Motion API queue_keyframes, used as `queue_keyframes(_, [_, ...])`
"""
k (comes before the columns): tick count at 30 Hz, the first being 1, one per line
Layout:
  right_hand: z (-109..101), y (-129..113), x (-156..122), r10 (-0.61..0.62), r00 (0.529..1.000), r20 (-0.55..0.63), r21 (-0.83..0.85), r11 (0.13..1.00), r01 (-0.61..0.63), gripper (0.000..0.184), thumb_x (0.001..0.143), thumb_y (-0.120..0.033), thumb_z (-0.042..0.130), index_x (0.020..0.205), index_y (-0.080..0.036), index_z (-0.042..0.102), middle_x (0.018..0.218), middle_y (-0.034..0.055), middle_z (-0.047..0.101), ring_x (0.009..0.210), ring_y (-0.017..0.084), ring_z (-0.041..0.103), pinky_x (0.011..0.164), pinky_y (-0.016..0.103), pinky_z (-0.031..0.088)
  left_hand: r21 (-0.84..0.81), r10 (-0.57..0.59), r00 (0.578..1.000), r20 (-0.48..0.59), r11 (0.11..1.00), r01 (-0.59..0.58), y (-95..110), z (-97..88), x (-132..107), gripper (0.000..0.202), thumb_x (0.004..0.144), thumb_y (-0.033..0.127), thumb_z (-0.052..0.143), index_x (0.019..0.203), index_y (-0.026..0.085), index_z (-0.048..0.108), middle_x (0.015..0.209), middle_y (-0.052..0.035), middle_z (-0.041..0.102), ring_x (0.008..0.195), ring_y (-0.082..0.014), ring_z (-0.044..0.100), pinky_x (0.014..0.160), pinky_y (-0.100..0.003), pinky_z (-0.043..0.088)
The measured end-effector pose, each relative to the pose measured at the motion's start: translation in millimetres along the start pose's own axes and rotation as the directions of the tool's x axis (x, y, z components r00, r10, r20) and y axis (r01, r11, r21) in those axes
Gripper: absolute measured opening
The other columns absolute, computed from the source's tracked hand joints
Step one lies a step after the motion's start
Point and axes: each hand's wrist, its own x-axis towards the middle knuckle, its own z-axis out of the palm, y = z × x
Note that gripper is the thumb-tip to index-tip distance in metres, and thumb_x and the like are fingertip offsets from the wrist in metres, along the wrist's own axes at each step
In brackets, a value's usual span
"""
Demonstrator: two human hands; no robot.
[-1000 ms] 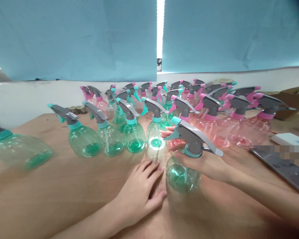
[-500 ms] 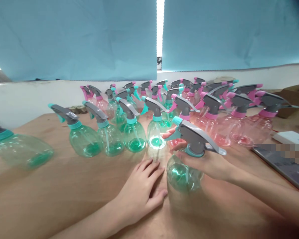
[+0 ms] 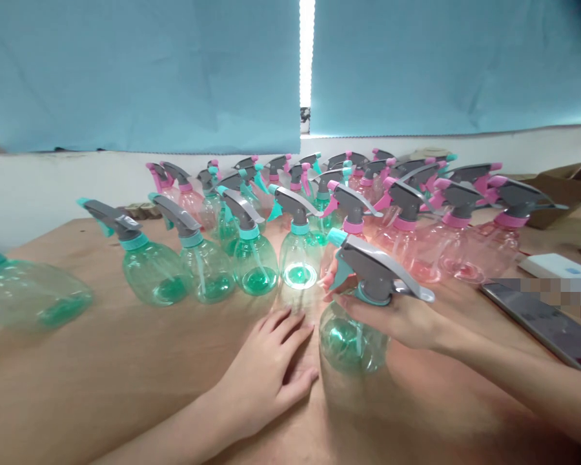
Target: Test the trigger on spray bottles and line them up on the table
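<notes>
A green spray bottle [image 3: 351, 342] with a grey head and teal nozzle is gripped around its neck by my right hand [image 3: 392, 320]. The fingers of that hand wrap behind the neck and trigger, partly hidden by the bottle. My left hand [image 3: 274, 361] lies flat on the wooden table [image 3: 140, 387], fingers spread, holding nothing, just left of the held bottle. Beyond my hands stands a front row of green spray bottles [image 3: 256, 261], with a pink spray bottle [image 3: 397, 242] and several like it to the right.
More pink and teal sprayers [image 3: 281, 165] crowd the back of the table. At the right lie a dark phone [image 3: 537, 323] and a white box [image 3: 556, 266], with a cardboard box [image 3: 556, 187] behind. Another green bottle [image 3: 33, 294] is at the left edge. Blue curtains [image 3: 140, 77] hang behind.
The whole view has shifted slightly, so things appear a little further left. My right hand's fingers have drawn in closer around the bottle's trigger. My left hand remains flat on the table.
</notes>
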Motion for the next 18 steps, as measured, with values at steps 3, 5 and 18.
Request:
queue_keyframes(3, [-1.2,0.5,0.5,-0.017,1.0,0.003,-0.025,1.0,0.017,0.016,0.071,-0.019,0.05,0.086,-0.021,0.055,0.075,0.0015,0.06,0.076,0.02,0.063,0.067,0.035,0.053,0.006,0.003,1.0,-0.008,1.0,-0.003,-1.1,1.3,-0.2,0.054,0.091,0.043,0.054,0.138,0.017,0.047,0.142,-0.0113,0.047,0.133,-0.0326,0.036,0.107,-0.053,0.032])
queue_keyframes(5, [-1.8,-0.4,1.1,-0.038,0.999,0.005,-0.024,0.999,0.038,0.015,0.071,-0.018,0.05,0.084,-0.021,0.055,0.076,0.0014,0.06,0.075,0.019,0.064,0.068,0.034,0.053,0.011,0.004,1.0,-0.012,1.0,-0.004,-1.6,2.0,-0.4,0.054,0.091,0.043,0.054,0.138,0.017,0.047,0.142,-0.0119,0.048,0.133,-0.0326,0.037,0.107,-0.052,0.033])
queue_keyframes(18, [-3.2,6.6,-0.5,-0.002,0.999,0.051,-0.016,1.0,0.003,0.019,0.079,-0.022,0.058,0.098,-0.024,0.06,0.081,0.0016,0.07,0.084,0.022,0.069,0.073,0.036,0.058,-0.019,-0.002,1.0,-0.022,1.0,0.002,-1.9,2.0,-0.9,0.052,0.091,0.042,0.055,0.137,0.019,0.048,0.141,-0.0113,0.049,0.132,-0.0335,0.037,0.106,-0.053,0.033])
